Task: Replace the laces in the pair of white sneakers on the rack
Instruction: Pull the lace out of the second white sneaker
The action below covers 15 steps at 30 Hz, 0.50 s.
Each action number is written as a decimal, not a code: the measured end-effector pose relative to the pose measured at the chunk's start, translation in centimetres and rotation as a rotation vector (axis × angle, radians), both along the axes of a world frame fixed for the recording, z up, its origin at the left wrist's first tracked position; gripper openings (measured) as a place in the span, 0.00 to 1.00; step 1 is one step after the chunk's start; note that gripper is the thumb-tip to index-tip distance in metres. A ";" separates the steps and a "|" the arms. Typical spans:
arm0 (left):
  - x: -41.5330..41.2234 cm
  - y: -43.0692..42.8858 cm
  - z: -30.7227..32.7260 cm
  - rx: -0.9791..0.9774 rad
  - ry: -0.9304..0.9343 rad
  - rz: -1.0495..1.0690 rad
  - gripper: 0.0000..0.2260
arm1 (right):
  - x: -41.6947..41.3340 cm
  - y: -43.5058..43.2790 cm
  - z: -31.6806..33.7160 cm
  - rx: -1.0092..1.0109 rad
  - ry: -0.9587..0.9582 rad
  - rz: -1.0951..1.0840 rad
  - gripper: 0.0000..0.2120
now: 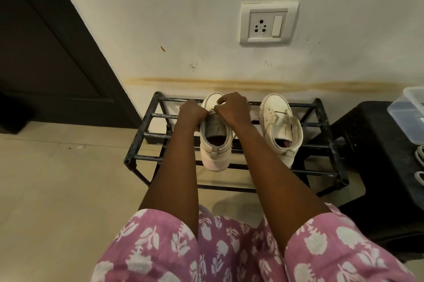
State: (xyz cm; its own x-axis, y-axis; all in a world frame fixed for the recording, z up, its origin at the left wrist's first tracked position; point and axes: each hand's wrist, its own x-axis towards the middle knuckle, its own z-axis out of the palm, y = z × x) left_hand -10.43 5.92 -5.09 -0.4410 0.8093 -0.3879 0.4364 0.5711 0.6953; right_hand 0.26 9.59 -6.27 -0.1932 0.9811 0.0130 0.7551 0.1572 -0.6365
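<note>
Two white sneakers stand on a black metal rack [146, 134], toes to the wall. Over the lace area of the left sneaker [214, 150] both my hands are working. My left hand [191, 113] is curled at the shoe's left side and my right hand [232, 109] is curled over its tongue; between them a short piece of white lace [212, 110] shows, pinched by the fingers. The eyelets under my hands are hidden. The right sneaker [278, 128] stands apart with its white lace hanging loose over the tongue.
A wall with a socket plate [269, 22] rises right behind the rack. A dark door [46, 52] is at the left. A black stool [378, 167] at the right carries a clear plastic box [408, 116] and pale laces [419, 167]. Beige floor tiles lie at the left.
</note>
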 end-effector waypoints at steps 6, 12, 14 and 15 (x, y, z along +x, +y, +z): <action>0.1 0.0 0.0 0.000 -0.029 0.019 0.15 | -1.3 -0.9 -1.0 0.144 -0.231 0.050 0.08; 0.2 0.3 -0.3 0.000 -0.020 0.029 0.16 | -0.9 -0.8 -0.7 0.106 -0.155 -0.083 0.10; 0.2 0.4 -0.2 0.003 0.004 0.022 0.16 | -0.3 -0.3 -0.3 0.043 -0.052 -0.174 0.10; 0.2 0.5 -0.2 0.004 0.009 0.014 0.16 | 0.1 0.0 -0.1 0.015 -0.001 -0.229 0.10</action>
